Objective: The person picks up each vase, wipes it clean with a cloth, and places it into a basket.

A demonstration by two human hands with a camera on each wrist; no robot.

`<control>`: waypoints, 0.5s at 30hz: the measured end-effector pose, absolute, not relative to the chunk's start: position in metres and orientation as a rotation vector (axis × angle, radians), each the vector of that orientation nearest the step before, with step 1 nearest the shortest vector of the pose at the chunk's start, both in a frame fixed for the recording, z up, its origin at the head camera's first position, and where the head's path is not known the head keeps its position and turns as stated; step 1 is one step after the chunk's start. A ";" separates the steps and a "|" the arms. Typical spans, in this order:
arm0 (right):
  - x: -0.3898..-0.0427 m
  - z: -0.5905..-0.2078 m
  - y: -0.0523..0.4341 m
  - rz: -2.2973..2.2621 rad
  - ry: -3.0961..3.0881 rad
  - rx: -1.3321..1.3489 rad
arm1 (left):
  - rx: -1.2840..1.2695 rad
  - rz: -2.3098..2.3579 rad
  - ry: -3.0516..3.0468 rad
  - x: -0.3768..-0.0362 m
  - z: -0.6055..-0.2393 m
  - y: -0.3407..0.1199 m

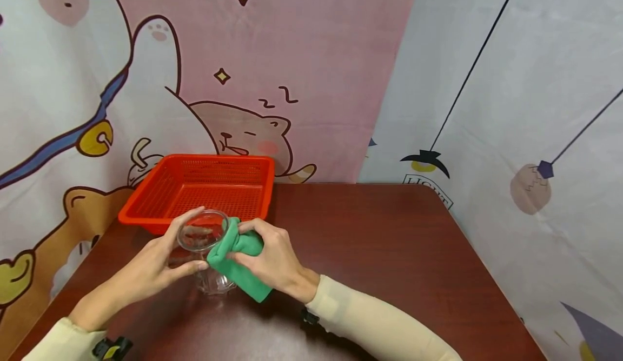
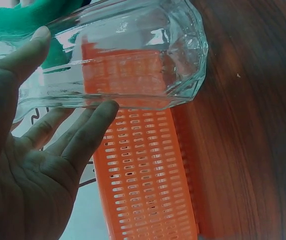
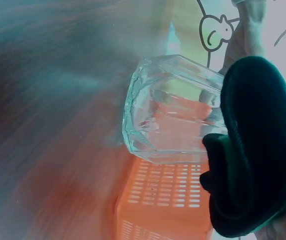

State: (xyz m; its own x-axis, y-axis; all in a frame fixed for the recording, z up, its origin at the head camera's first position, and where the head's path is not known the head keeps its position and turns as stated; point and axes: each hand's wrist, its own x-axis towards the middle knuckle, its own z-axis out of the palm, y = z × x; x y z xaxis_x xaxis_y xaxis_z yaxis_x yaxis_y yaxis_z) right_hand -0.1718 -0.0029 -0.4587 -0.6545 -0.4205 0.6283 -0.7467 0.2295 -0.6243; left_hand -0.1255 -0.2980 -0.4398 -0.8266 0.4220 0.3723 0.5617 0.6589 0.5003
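Note:
A clear faceted glass [image 1: 204, 253] stands on the dark wooden table [image 1: 389, 253]; my left hand [image 1: 167, 258] grips it near the rim with thumb and fingers. The left wrist view shows that glass [image 2: 128, 60] close up with my left hand's fingers [image 2: 90, 132] curled under it. My right hand [image 1: 272, 258] holds a bunched green cloth [image 1: 236, 261] pressed against the glass's right side and rim. In the right wrist view the cloth [image 3: 255, 150] sits against the glass [image 3: 170, 117].
An orange perforated plastic basket [image 1: 201, 188] sits just behind the glass at the table's back left; it holds nothing. Cartoon-printed fabric hangs behind and to the right. Bare tabletop stretches to the right of my hands.

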 end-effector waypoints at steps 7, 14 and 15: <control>-0.174 -0.454 -0.001 1.413 -2.114 1.061 | -0.787 -0.911 -2.650 -0.125 -0.440 -0.298; -0.175 -0.451 -0.002 1.416 -2.108 1.081 | -0.790 -0.903 -2.645 -0.126 -0.439 -0.298; -0.176 -0.451 -0.002 1.420 -2.109 1.082 | -0.792 -0.915 -2.643 -0.126 -0.438 -0.298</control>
State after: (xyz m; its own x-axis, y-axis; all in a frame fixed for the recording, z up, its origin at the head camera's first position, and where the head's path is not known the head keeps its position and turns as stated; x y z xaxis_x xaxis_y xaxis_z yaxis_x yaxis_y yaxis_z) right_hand -0.1755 -0.0021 -0.4510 -0.6335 -0.3864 0.6704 -0.7665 0.1947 -0.6120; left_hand -0.1260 -0.2976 -0.4383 -0.8264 0.4153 0.3803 0.5615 0.6585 0.5010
